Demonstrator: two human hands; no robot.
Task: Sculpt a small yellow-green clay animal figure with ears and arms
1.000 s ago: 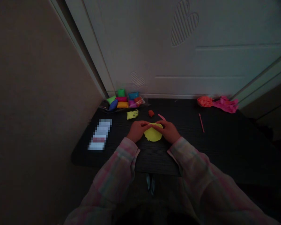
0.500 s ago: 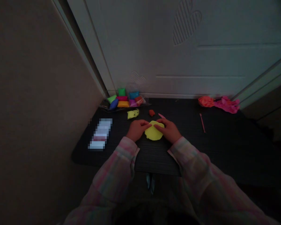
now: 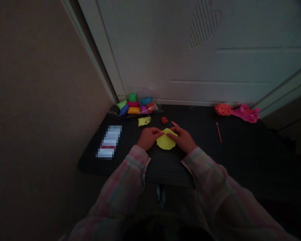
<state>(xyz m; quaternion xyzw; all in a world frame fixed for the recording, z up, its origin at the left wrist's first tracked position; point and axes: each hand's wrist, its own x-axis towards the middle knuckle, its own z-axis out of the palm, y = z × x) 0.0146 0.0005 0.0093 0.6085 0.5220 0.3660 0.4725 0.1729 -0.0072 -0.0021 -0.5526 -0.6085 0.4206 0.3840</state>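
A flat yellow clay sheet [image 3: 166, 142] lies on the dark table [image 3: 235, 157] between my hands. My left hand [image 3: 147, 137] pinches its left upper edge. My right hand [image 3: 184, 139] grips the right side, with the far edge folded inward under the fingertips. A small red clay lump [image 3: 164, 120] and a pink stick tool [image 3: 175, 124] sit just beyond the sheet. An empty yellow wrapper [image 3: 144, 121] lies to the left of the lump.
Several coloured clay packs [image 3: 135, 106] are piled at the back left by the door. A blurred card [image 3: 109, 141] lies at the left. Another pink tool [image 3: 218, 132] and orange and pink clay pieces [image 3: 237, 110] lie at the right back.
My fingers have drawn the far edge of the yellow sheet inward, so it looks smaller and more folded. The view has shifted slightly to the left.
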